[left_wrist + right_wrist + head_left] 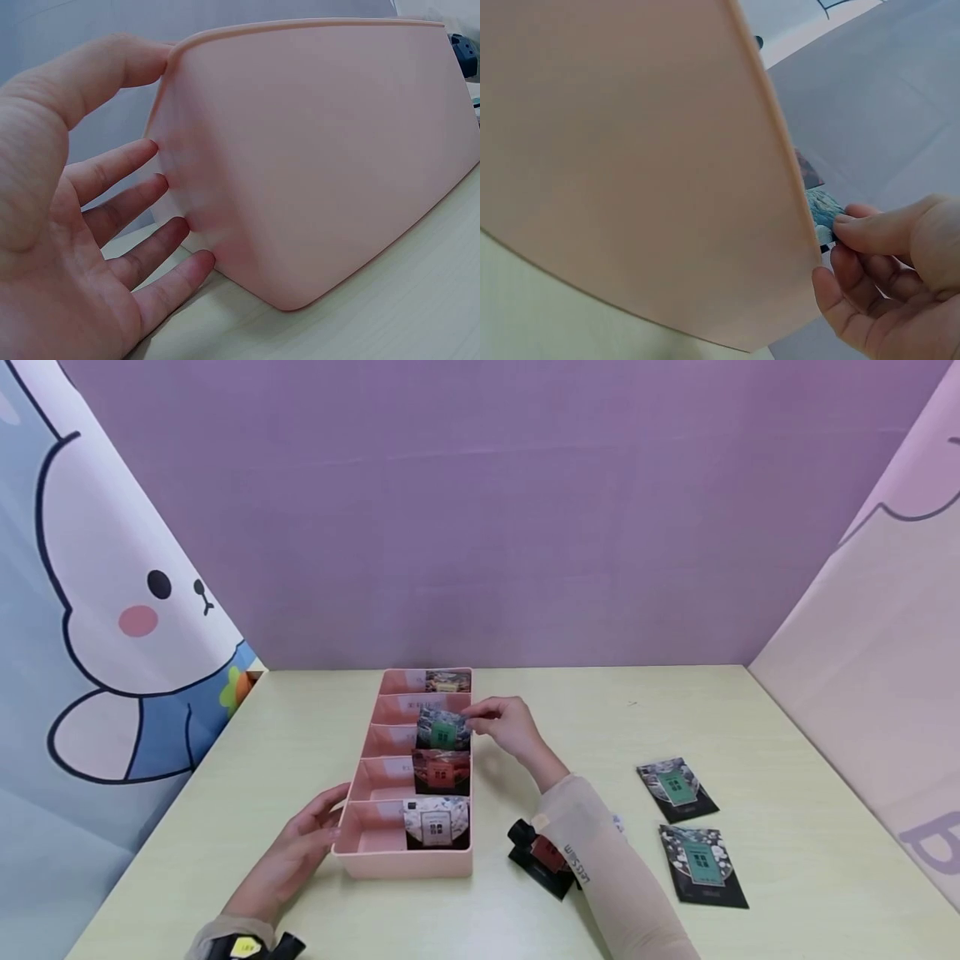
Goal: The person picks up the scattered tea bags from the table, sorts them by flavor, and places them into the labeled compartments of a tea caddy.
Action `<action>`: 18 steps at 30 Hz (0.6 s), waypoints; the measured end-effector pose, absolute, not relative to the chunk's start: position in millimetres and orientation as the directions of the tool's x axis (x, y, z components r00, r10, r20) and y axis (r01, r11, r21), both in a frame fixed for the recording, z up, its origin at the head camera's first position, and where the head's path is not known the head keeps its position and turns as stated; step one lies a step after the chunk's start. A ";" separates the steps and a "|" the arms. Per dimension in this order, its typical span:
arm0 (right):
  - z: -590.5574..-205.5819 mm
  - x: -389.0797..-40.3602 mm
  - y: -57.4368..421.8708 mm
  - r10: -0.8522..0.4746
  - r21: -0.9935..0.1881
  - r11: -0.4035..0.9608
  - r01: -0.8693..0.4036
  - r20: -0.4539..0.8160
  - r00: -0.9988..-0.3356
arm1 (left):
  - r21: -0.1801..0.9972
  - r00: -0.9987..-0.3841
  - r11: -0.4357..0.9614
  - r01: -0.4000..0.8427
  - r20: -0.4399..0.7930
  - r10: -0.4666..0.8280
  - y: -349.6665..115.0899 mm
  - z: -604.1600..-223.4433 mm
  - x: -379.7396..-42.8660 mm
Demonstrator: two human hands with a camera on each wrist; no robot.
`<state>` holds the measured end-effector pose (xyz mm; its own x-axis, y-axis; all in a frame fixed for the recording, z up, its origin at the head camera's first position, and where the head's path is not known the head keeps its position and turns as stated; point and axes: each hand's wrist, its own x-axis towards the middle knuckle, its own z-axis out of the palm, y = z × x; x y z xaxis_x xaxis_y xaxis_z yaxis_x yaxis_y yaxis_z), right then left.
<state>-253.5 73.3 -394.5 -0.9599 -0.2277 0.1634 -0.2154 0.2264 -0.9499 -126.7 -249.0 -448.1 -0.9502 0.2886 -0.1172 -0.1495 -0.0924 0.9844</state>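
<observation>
A pink divided box (402, 864) stands lengthwise on the table, with flat printed packets upright in several of its compartments. My right hand (506, 725) pinches a dark packet with a green label (442, 732) between thumb and fingers at its edge, over the box's right rim near the middle compartments. In the right wrist view, part of the packet (825, 211) shows above the rim. My left hand (300, 843) is at the box's near left corner, its fairly straight fingers (142, 202) against the side wall and the thumb at the rim.
Two green-labelled packets (677, 788) lie on the table at the right. A red-labelled packet (551, 857) is partly under my right sleeve. In the box, a white packet (437, 827) stands nearest, a red one (441, 774) behind it, another packet (448, 682) farthest.
</observation>
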 end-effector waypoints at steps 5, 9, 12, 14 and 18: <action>-399.8 -255.5 70.4 -0.232 -0.942 0.265 -0.204 0.143 -0.962 | 0.981 -0.950 -0.090 -0.169 -0.138 0.279 -249.5 -448.4 -126.5; -402.5 -255.5 69.5 -0.229 -0.931 0.295 -0.215 0.150 -0.962 | 0.982 -0.951 -0.099 -0.158 -0.124 0.283 -249.7 -450.7 -126.4; -403.3 -256.0 69.0 -0.227 -0.925 0.305 -0.228 0.162 -0.960 | 0.984 -0.953 -0.113 -0.137 -0.099 0.285 -249.5 -452.1 -126.3; -403.7 -256.5 69.1 -0.225 -0.925 0.306 -0.227 0.161 -0.961 | 0.985 -0.954 -0.120 -0.124 -0.084 0.288 -249.5 -452.4 -126.3; -404.0 -257.3 69.9 -0.222 -0.934 0.294 -0.201 0.138 -0.965 | 0.985 -0.954 -0.125 -0.116 -0.075 0.292 -249.4 -451.6 -126.9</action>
<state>-257.3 69.9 -404.0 -0.9652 -0.2224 0.1379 -0.2013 0.2940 -0.9344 -126.9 -249.4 -451.6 -0.9535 0.2920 -0.0746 -0.1155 -0.1253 0.9854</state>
